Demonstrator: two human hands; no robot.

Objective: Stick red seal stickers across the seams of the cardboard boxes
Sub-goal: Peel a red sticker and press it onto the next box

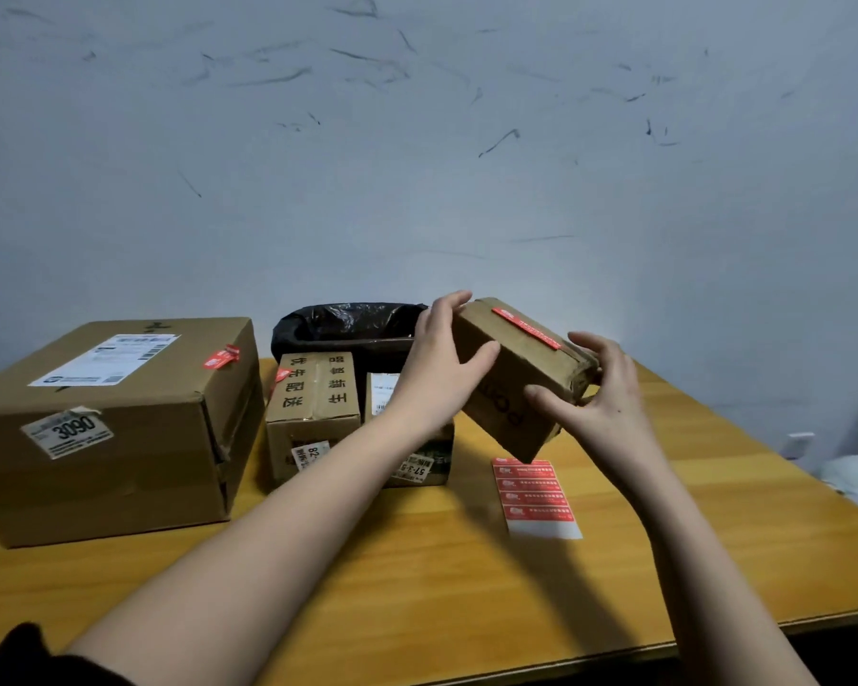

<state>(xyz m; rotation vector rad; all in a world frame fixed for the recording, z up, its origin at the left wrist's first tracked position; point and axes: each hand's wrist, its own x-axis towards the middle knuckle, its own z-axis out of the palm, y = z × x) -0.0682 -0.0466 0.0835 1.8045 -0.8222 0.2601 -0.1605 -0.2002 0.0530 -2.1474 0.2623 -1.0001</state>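
Both hands hold a small cardboard box [516,383] tilted in the air above the middle of the table [417,561]: the left hand [442,363] grips its far end with curled fingers, and the right hand [595,393] curls round the near end. A red seal sticker [526,328] lies along its top (over the seam), and the sticker sheet [536,495] lies flat on the table just below, with bigger boxes [110,423] by the left edge

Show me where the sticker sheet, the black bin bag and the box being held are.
sticker sheet [536,495]: head view, middle of its red rows, on the table.
black bin bag [343,324]: head view, its glossy front rim behind the boxes.
held box [511,383]: head view, bare brown side between both hands.
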